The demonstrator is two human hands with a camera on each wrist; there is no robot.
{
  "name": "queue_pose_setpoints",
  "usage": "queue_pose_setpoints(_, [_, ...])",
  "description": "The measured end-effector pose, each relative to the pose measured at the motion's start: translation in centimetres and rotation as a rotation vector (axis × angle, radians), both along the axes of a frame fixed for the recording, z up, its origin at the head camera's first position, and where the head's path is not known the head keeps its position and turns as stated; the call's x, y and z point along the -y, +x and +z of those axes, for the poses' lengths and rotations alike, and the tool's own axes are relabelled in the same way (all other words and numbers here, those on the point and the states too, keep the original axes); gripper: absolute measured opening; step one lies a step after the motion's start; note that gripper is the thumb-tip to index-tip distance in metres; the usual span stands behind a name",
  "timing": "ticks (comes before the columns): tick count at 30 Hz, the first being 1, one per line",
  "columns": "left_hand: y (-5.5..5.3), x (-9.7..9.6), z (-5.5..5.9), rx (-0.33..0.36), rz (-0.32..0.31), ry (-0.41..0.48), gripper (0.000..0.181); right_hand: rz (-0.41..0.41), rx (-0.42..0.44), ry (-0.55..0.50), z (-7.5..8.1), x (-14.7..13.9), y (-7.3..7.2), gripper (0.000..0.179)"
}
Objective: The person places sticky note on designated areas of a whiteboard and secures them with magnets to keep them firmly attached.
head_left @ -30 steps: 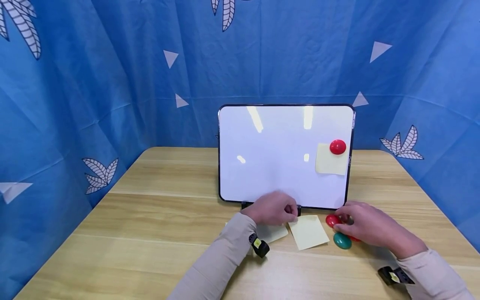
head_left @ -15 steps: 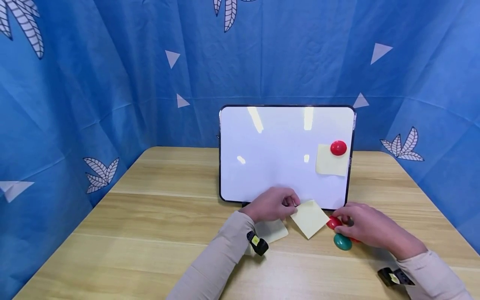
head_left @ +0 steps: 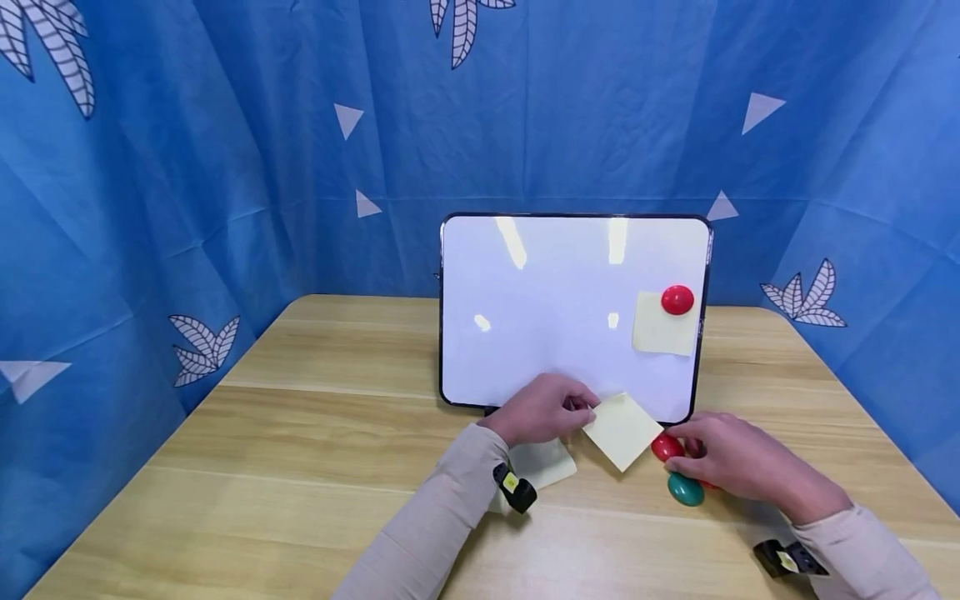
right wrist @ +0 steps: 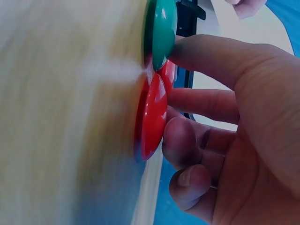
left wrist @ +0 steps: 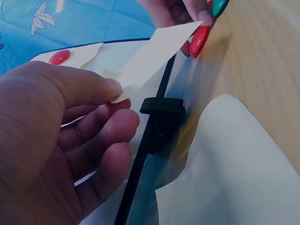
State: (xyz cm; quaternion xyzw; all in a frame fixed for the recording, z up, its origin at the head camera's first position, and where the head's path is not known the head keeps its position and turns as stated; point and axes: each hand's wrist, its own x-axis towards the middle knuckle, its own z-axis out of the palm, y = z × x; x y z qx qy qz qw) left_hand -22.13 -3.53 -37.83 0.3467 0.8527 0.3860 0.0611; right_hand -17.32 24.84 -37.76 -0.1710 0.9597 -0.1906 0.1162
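Note:
My left hand (head_left: 546,408) pinches a pale yellow sticky note (head_left: 623,431) by its left corner, between thumb and fingers. The note is lifted, tilted in front of the whiteboard's (head_left: 555,308) lower edge. My right hand (head_left: 738,454) is low over the table, thumb and index finger around a red round magnet (head_left: 667,447). A green magnet (head_left: 686,489) lies just in front, right at the thumb. In the right wrist view, another red magnet (right wrist: 154,117) lies under the curled fingers; the hand mostly hides it in the head view.
Another sticky note (head_left: 543,462) lies on the table (head_left: 300,500), partly under the left forearm. On the board's right side hangs a note (head_left: 662,329) under a red magnet (head_left: 677,300). A black stand foot (left wrist: 164,107) supports the board. Blue curtain (head_left: 225,167) surrounds the table.
My left hand has taken hold of the sticky note and raised it off the table toward the board. My right hand has stayed by the magnets.

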Motion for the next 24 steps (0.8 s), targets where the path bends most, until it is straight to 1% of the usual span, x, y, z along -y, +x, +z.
queue_pose_setpoints(4, [-0.01, 0.11, -0.01, -0.010, 0.020, 0.018, 0.010, -0.003, -0.001, 0.000, -0.04, 0.11, -0.04, 0.050])
queue_pose_setpoints(7, [0.03, 0.17, 0.12, 0.009, 0.028, 0.052, 0.008, -0.002, -0.008, -0.002, -0.05, 0.14, 0.00, 0.051])
queue_pose_setpoints(10, [0.07, 0.16, 0.21, 0.036, 0.037, 0.082, 0.008, -0.003, -0.018, -0.009, -0.10, 0.17, 0.09, 0.046])
queue_pose_setpoints(15, [0.10, 0.06, 0.20, 0.058, 0.074, 0.113, 0.008, -0.005, -0.022, -0.029, -0.23, 0.13, 0.17, 0.039])
queue_pose_setpoints(21, [0.26, 0.05, 0.30, 0.045, 0.127, 0.144, 0.008, -0.012, -0.022, -0.035, -0.23, 0.21, 0.23, 0.036])
queue_pose_setpoints(24, [0.28, 0.00, 0.33, 0.024, 0.149, 0.147, 0.008, -0.021, -0.009, -0.037, -0.12, 0.24, 0.26, 0.036])
